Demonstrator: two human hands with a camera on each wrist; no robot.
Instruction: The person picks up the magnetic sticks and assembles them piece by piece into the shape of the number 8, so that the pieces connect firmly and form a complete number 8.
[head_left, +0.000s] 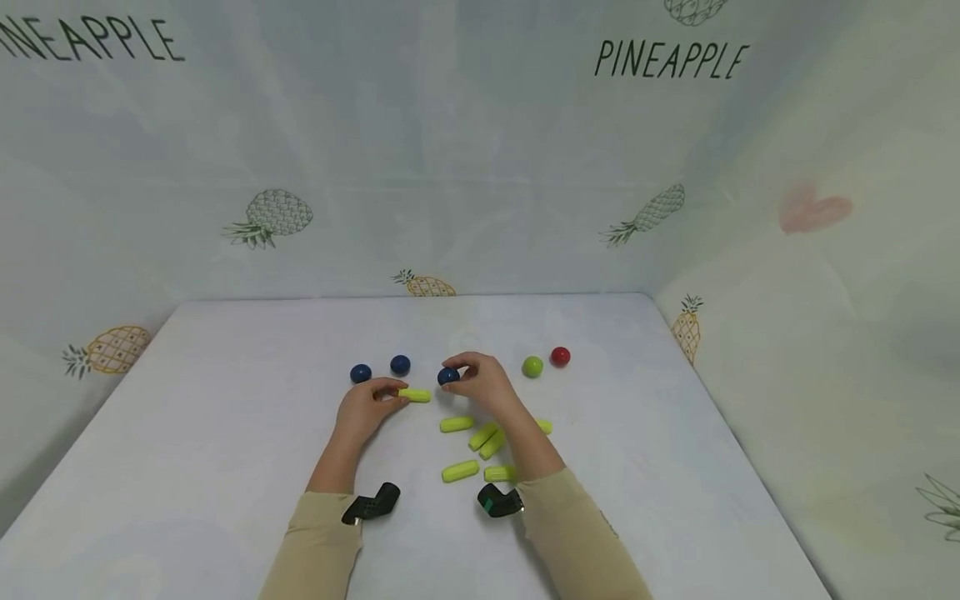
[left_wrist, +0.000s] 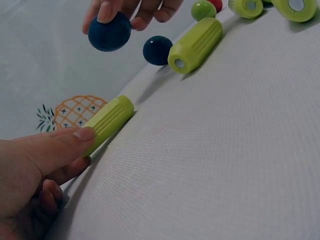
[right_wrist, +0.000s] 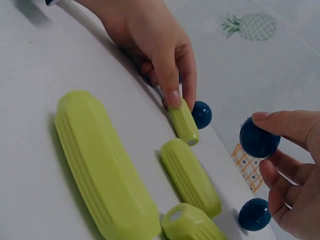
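In the head view my left hand [head_left: 366, 410] pinches a short yellow-green ribbed stick [head_left: 417, 396] near one end, thumb on top. The stick's free end points right. My right hand [head_left: 486, 385] holds a dark blue ball [head_left: 448, 376] between thumb and fingers. In the right wrist view this blue ball [right_wrist: 259, 137] is above the table, apart from the stick [right_wrist: 184, 122]. Another blue ball [right_wrist: 254, 214] lies below my right hand, hidden in the head view. Beyond my left hand are two more blue balls [head_left: 400, 365], on the table.
Several yellow-green ribbed sticks [head_left: 460, 471] lie near my right forearm, which partly covers some. Silvery discs show in some stick ends. A green ball [head_left: 532, 367] and a red ball [head_left: 560, 357] stand at the right. Behind the white table [head_left: 225, 400] hangs a pineapple-printed curtain [head_left: 360, 167].
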